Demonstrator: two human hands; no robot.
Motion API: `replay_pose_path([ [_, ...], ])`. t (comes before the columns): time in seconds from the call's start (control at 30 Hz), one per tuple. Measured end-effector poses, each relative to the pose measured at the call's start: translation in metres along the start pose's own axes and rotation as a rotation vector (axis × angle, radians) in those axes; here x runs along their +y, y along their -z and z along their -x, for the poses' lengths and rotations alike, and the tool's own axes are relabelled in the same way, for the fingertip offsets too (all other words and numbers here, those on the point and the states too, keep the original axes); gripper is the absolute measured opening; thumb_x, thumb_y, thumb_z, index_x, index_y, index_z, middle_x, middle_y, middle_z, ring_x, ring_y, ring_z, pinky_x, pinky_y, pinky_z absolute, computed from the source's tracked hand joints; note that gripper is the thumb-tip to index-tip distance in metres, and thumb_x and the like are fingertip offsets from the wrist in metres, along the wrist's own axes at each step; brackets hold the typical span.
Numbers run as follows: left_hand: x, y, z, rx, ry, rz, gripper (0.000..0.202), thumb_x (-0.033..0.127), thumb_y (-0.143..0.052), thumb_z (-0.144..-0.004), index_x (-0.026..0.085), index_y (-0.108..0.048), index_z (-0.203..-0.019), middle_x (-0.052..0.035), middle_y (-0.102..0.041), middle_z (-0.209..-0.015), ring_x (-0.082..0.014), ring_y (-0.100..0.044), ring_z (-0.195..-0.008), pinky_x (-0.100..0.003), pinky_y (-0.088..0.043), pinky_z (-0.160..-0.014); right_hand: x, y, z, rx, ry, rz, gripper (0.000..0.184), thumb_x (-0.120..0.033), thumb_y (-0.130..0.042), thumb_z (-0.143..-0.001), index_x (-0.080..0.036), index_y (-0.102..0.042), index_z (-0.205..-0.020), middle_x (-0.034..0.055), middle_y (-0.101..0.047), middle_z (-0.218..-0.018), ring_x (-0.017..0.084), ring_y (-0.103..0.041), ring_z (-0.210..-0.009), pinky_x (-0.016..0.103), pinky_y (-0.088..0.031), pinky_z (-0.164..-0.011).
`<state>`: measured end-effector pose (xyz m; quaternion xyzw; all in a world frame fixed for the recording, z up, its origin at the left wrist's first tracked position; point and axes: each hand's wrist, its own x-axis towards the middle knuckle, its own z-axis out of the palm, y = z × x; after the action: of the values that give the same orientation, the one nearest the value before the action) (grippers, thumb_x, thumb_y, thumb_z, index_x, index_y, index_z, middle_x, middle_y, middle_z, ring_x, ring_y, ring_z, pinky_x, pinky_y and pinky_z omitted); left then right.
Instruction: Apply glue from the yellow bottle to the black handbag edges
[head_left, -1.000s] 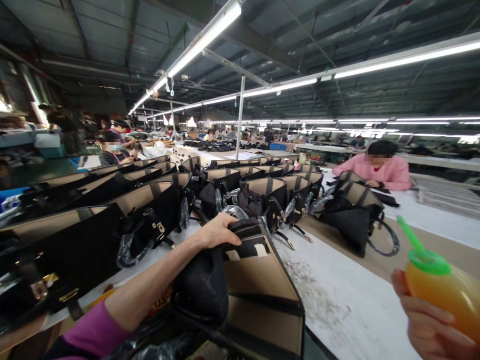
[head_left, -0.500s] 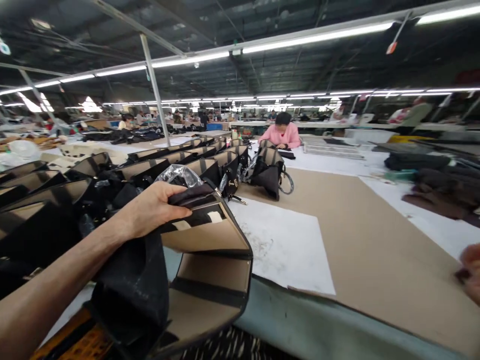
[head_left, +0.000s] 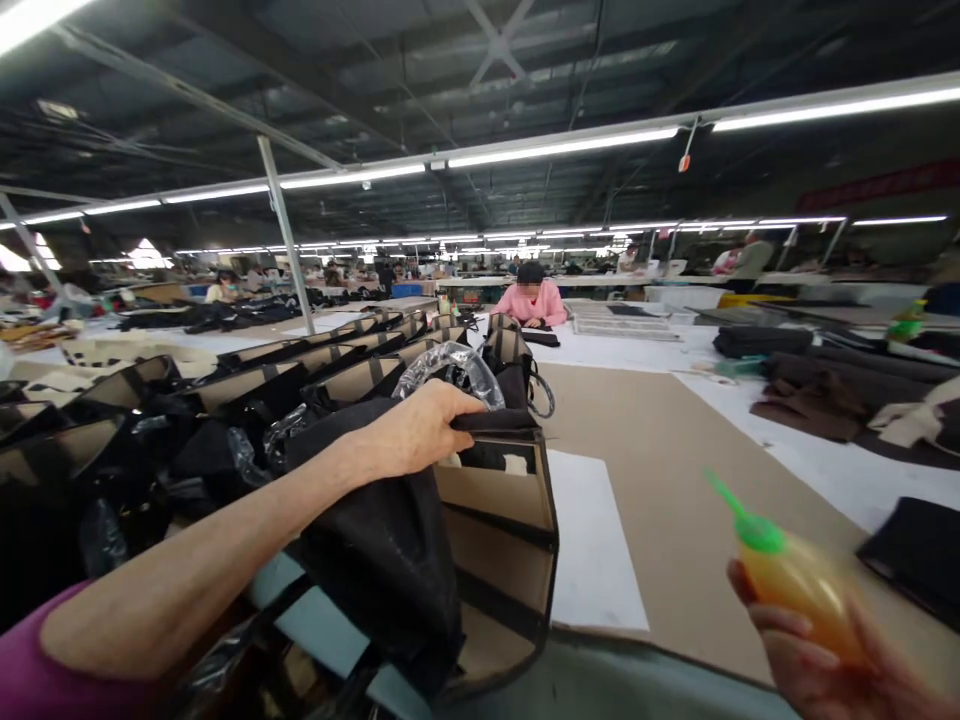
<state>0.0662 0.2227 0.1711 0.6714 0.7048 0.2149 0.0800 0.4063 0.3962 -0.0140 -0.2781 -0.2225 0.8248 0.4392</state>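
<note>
My left hand [head_left: 416,428] is closed over the top edge of a black and tan handbag [head_left: 495,530] that stands open at the near edge of the table. Black fabric [head_left: 382,545] hangs down from under the same hand. My right hand [head_left: 821,665] is at the bottom right and grips an orange squeeze bottle [head_left: 799,585] with a green pointed nozzle, held above a brown cardboard sheet [head_left: 675,470].
Rows of black and tan handbags [head_left: 247,385] fill the table's left side. A white sheet [head_left: 592,545] lies beside the held bag. Dark fabric pieces [head_left: 825,385] lie at the right. A person in pink [head_left: 529,300] sits at the far end.
The view has swung left a little. My right hand has come back into view with the orange bottle. My left hand keeps its hold on the bag's top edge.
</note>
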Motion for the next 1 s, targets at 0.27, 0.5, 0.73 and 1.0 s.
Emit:
replay_pose_path([
  [0.27,-0.058,0.021,0.01,-0.175,0.179,0.365,0.018,0.022,-0.07,-0.056,0.012,-0.066,-0.07,0.0045,-0.057,-0.059,-0.0116,-0.051,-0.057,-0.019,-0.04,-0.053,0.034,-0.11,0.014,-0.273,0.098,0.371,0.052,-0.031,-0.085,-0.064,-0.022,-0.059,-0.109,0.007,-0.063,-0.093,0.02,-0.06,-0.068,0.023,-0.057,-0.055],
  [0.5,-0.087,0.03,0.035,-0.273,0.298,0.479,0.027,0.021,-0.074,-0.051,0.013,-0.07,-0.076,0.0024,-0.065,-0.065,-0.0128,-0.056,-0.059,-0.021,-0.046,-0.059,0.043,-0.178,-0.006,-0.592,0.354,0.642,0.043,-0.045,-0.076,-0.073,-0.017,-0.06,-0.103,0.0094,-0.063,-0.088,0.02,-0.058,-0.065,0.025,-0.055,-0.054],
  [0.73,-0.099,0.026,0.041,-0.305,0.32,0.475,0.026,0.021,-0.074,-0.05,0.014,-0.07,-0.075,0.0029,-0.065,-0.064,-0.0129,-0.057,-0.059,-0.02,-0.045,-0.057,0.057,-0.19,-0.011,-0.677,0.447,0.704,0.034,-0.044,-0.072,-0.078,-0.021,-0.061,-0.101,0.0061,-0.062,-0.093,0.017,-0.056,-0.067,0.024,-0.054,-0.059],
  [1.0,-0.106,0.018,0.036,-0.315,0.316,0.466,0.027,0.02,-0.073,-0.052,0.014,-0.07,-0.078,0.002,-0.066,-0.069,-0.0146,-0.059,-0.064,-0.021,-0.047,-0.059,0.064,-0.182,-0.026,-0.635,0.373,0.707,0.034,-0.042,-0.073,-0.076,-0.021,-0.062,-0.101,0.006,-0.062,-0.091,0.017,-0.055,-0.063,0.023,-0.052,-0.054],
])
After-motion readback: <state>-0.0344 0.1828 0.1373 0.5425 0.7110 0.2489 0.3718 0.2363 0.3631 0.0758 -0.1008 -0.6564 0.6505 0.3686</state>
